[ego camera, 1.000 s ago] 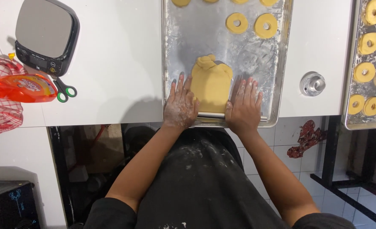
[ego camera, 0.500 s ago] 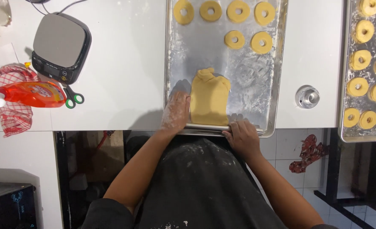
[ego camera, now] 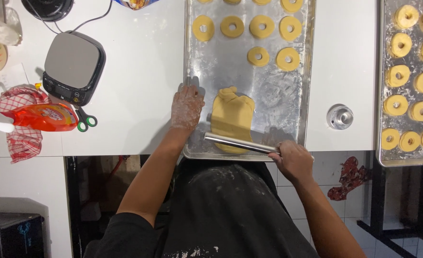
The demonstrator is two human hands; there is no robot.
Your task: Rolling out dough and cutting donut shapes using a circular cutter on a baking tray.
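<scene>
A slab of yellow dough lies on the near half of a metal baking tray. My right hand grips one end of a metal rolling pin, which lies across the dough's near edge. My flour-dusted left hand rests flat on the tray's left rim, just left of the dough. Several ring-shaped dough pieces sit on the far half of the tray.
A round metal cutter stands on the white counter right of the tray. A second tray of dough rings is at the far right. At left are a kitchen scale, green-handled scissors, an orange bottle and a red checked cloth.
Both hands were pressing by the dough. My right hand drew back and now holds the rolling pin over the dough's near edge. My left hand slid to the tray's left rim.
</scene>
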